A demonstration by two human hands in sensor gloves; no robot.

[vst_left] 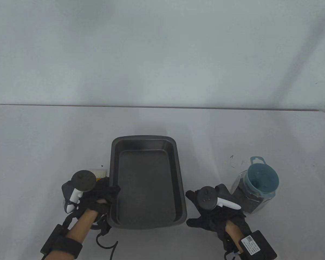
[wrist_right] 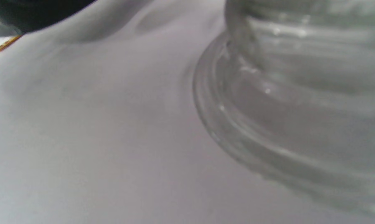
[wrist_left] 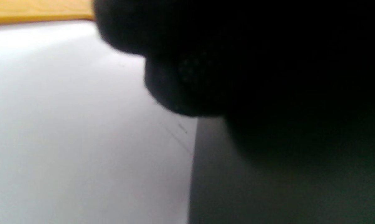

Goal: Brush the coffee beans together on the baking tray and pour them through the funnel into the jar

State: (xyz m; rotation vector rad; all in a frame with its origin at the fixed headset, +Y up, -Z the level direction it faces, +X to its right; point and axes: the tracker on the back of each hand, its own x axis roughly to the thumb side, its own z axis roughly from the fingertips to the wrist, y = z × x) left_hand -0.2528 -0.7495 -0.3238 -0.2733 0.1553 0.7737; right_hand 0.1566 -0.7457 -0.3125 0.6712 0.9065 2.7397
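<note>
The dark baking tray (vst_left: pixel 143 138) lies at the table's middle, and I see no beans on its floor. My left hand (vst_left: pixel 108 191) grips the tray's left rim, thumb over the edge. In the left wrist view its dark fingers (wrist_left: pixel 237 62) fill the frame above the tray wall (wrist_left: pixel 268 193). The clear jar (vst_left: pixel 243 197), dark with coffee beans, stands at the right with the blue funnel (vst_left: pixel 261 180) in its mouth. My right hand (vst_left: pixel 205 216) rests spread on the table between tray and jar, holding nothing. The jar's ribbed glass (wrist_right: pixel 299 93) looms close in the right wrist view.
A brush (vst_left: pixel 98 173) with a wooden back and pale bristles lies just left of the tray, partly hidden by my left hand; its wood (wrist_left: pixel 38 11) shows in the left wrist view. A black cable (vst_left: pixel 108 243) trails near the front edge.
</note>
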